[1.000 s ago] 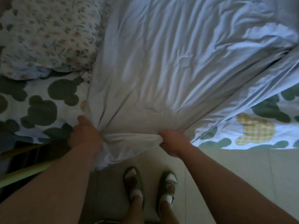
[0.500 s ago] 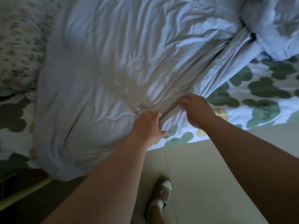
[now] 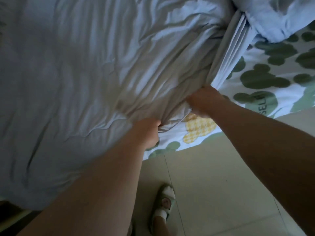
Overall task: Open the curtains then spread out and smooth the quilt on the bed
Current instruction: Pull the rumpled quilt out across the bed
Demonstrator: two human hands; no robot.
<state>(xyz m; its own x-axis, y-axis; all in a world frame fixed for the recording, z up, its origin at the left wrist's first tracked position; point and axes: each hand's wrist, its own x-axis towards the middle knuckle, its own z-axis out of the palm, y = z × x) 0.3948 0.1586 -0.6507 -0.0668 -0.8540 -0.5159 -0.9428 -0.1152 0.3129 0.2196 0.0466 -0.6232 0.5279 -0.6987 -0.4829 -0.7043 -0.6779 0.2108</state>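
Observation:
A pale blue quilt (image 3: 88, 65) covers most of the bed, wrinkled and bunched toward the upper right, where more of it lies heaped (image 3: 276, 16). My left hand (image 3: 146, 132) grips the quilt's near edge at the bedside. My right hand (image 3: 204, 101) grips the same edge a little further right, where folds gather into a tight pleated band (image 3: 233, 53). Beneath lies a white bed sheet (image 3: 265, 77) with green mouse-head shapes and one yellow checked one. No curtains are in view.
A pale tiled floor (image 3: 221, 176) runs along the bedside at the lower right. One foot in a green slipper and white sock (image 3: 164, 203) stands on it near the bed. A dark gap shows at the bottom left corner.
Both hands left the quilt's corner and moved right along its edge, and now grip it further along. The view shifted right, so the floral pillow is out of frame.

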